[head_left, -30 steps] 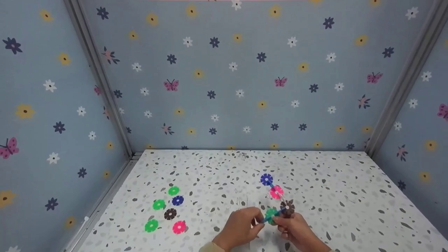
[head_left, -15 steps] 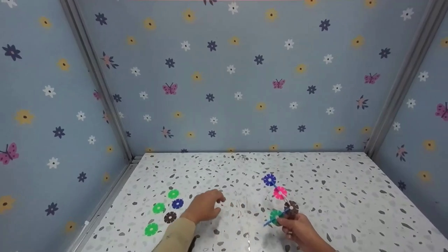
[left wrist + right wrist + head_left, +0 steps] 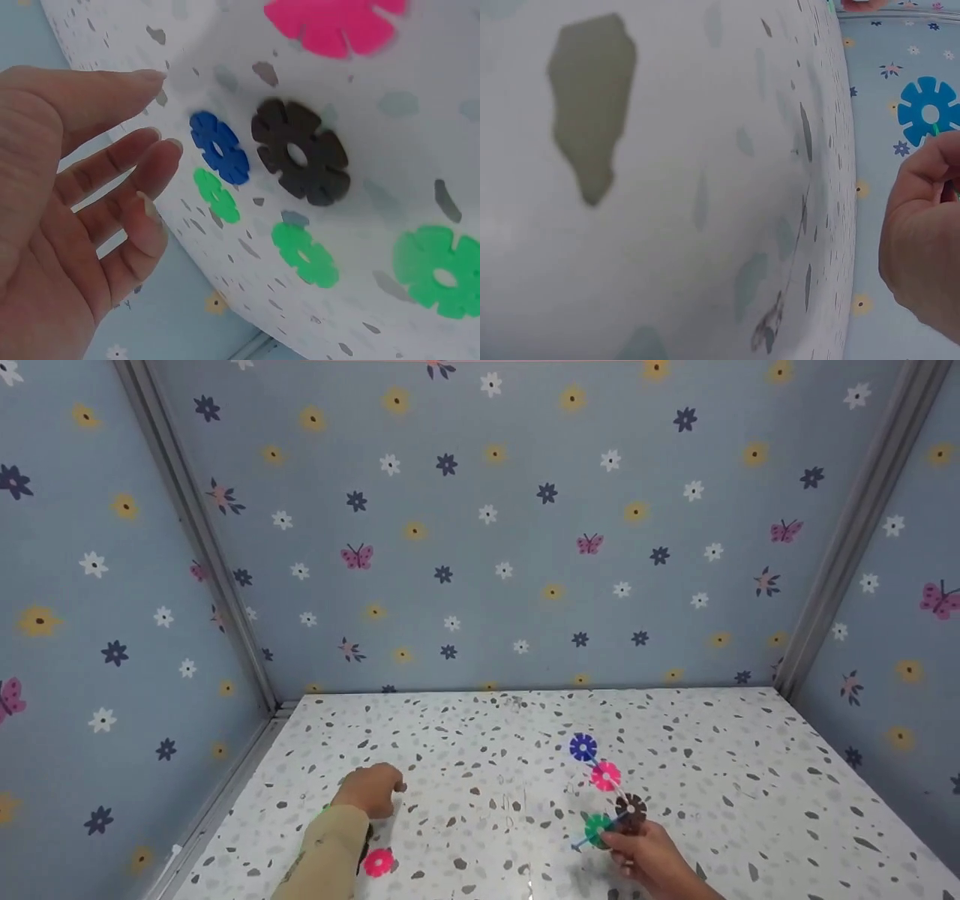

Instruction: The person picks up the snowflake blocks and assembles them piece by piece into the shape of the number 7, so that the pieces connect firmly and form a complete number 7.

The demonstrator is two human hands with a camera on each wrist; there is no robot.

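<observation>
My left hand [image 3: 373, 791] reaches over the loose flower-shaped plastic discs on the left of the table. In the left wrist view its fingers are loosely bent and hold nothing, with the fingertips near a blue disc [image 3: 234, 163] and a brown disc [image 3: 322, 180]. My right hand [image 3: 651, 851] pinches a chain of interlocked discs. That chain has a blue disc [image 3: 576, 754] at its far end, then a pink disc [image 3: 600, 783], a brown disc [image 3: 637, 814] and a green disc [image 3: 592, 836]. Another blue disc [image 3: 913, 114] shows face-on beside my fingers in the right wrist view.
A loose pink disc [image 3: 372, 858] lies right by the left sleeve [image 3: 322, 851]. Several green discs, one of them a green disc [image 3: 319, 271], lie around the brown one. The speckled white table [image 3: 480, 750] is enclosed by flower-patterned walls [image 3: 487, 547].
My left hand has let go of the chain and moved left over the loose discs, its arm now covering most of them in the head view. The right hand keeps holding the chain nearly in place.
</observation>
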